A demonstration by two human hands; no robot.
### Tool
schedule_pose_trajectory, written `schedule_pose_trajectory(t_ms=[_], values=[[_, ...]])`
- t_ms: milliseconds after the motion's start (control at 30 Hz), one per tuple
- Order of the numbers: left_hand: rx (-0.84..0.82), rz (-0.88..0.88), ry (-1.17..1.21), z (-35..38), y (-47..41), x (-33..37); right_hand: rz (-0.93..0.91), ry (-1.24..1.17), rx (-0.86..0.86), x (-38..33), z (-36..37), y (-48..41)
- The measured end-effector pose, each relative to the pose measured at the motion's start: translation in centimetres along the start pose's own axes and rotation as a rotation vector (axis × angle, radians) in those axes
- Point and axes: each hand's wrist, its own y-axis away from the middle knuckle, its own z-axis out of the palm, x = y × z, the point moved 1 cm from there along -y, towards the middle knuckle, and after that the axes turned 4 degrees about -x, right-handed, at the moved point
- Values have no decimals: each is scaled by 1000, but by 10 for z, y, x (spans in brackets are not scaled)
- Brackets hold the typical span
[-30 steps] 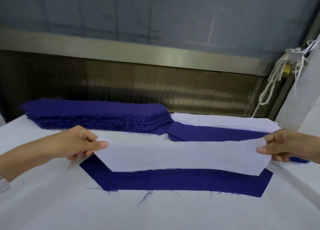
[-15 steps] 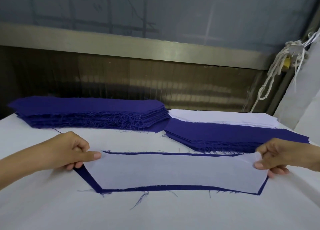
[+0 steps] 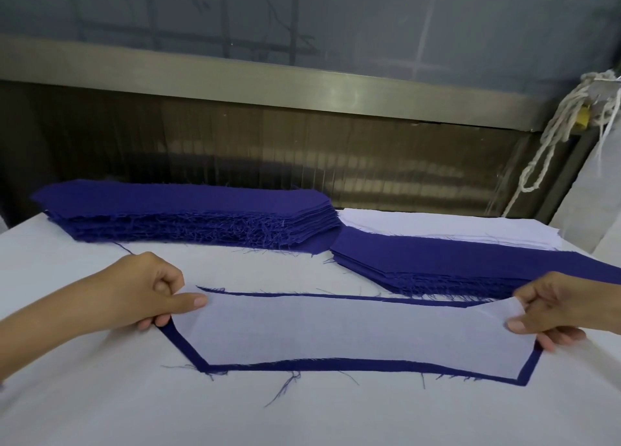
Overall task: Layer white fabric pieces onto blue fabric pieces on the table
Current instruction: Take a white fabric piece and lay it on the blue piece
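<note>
A long white fabric piece (image 3: 349,331) lies over a blue fabric piece (image 3: 336,366) on the white table (image 3: 302,412). Only a narrow blue border shows round it. My left hand (image 3: 148,294) pinches the white piece's left end between thumb and fingers. My right hand (image 3: 557,311) pinches its right end, which is lifted a little off the blue. A tall stack of blue pieces (image 3: 188,217) sits at the back left. A lower blue stack (image 3: 453,264) sits at the back right, with a stack of white pieces (image 3: 470,229) behind it.
A dark wall with a metal rail (image 3: 302,86) runs behind the table. A bundle of white cord (image 3: 564,126) hangs at the upper right. The table's right edge lies close to my right hand.
Both hands have brought the white piece toward me and down onto the blue piece. It now covers almost all of the blue, where before a wide blue band showed.
</note>
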Motion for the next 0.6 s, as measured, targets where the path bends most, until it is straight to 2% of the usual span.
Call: schedule_pose_trajectory(t_ms=[600], values=[[28,-75,-29,-11,6,-7,28,-5,15,9,-6,-11]])
